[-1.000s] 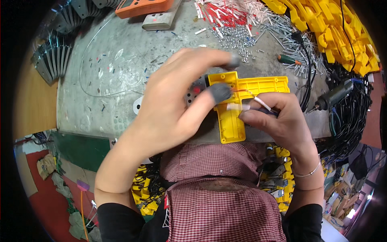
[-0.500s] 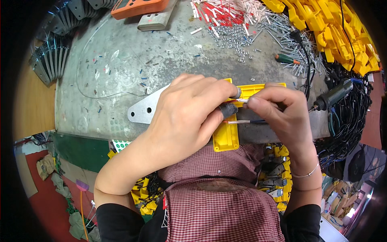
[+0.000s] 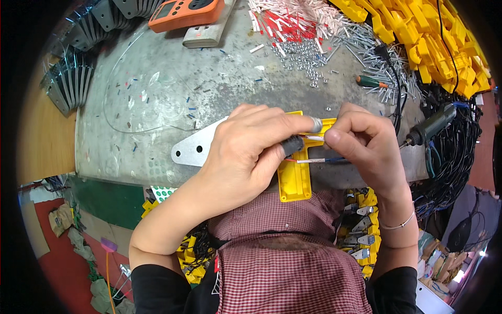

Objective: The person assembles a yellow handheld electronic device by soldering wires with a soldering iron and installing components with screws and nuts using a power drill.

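In front of me lies a yellow T-shaped plastic housing [image 3: 294, 186], its ribbed inside facing up, with a grey metal plate [image 3: 189, 147] with holes reaching out to its left. My left hand [image 3: 238, 138], dark wrapping on its thumb tip and a grey band on its index finger, is closed over the housing and pinches a thin wire. My right hand [image 3: 371, 144] pinches a white sleeve [image 3: 315, 138] on that wire between thumb and index finger. Just below, a second white sleeve [image 3: 311, 161] sits on a wire, red at one end and dark blue at the other.
White and red sleeves [image 3: 298, 23], nuts [image 3: 308, 60] and long screws [image 3: 361, 49] lie in heaps at the back. Yellow housings [image 3: 418, 36] are piled back right, near a green-handled screwdriver [image 3: 370, 81], a soldering iron [image 3: 431, 125] and black cables [image 3: 455, 157]. An orange meter [image 3: 185, 13] stands back left.
My right hand has drawn slightly to the right along the upper wire, and the pinched sleeve shows a little farther right. The whole view has shifted slightly.
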`<state>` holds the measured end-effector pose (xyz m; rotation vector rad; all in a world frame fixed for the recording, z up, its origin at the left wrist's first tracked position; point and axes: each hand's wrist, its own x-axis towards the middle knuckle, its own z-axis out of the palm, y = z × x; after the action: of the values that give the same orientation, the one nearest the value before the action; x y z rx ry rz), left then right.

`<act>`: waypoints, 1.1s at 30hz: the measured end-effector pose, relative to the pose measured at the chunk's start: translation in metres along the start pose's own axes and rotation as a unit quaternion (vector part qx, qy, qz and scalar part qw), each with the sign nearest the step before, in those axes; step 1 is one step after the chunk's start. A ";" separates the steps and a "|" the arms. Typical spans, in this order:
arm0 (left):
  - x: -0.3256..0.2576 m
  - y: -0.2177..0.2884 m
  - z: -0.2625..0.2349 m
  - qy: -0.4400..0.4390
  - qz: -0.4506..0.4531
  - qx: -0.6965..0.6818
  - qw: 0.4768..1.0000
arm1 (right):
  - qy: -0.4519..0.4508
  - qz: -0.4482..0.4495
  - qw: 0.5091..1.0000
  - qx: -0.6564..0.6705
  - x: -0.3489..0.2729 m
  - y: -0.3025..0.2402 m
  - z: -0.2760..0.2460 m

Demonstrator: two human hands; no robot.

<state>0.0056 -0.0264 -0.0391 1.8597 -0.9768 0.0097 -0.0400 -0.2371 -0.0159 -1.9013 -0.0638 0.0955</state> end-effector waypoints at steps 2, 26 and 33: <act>-0.003 0.003 0.002 0.042 -0.105 -0.066 0.991 | -0.011 0.011 1.000 -0.021 -0.001 -0.002 -0.001; 0.029 0.026 -0.006 -0.217 0.114 0.285 0.927 | -0.274 -0.084 0.952 -0.108 0.010 -0.007 -0.029; 0.009 0.002 0.028 0.055 0.039 0.194 0.979 | 0.047 -0.187 0.790 -0.582 0.063 0.048 -0.109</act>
<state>-0.0007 -0.0532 -0.0481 2.1455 -1.0222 0.3704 0.0329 -0.3496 -0.0278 -3.0810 -0.5380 -0.4112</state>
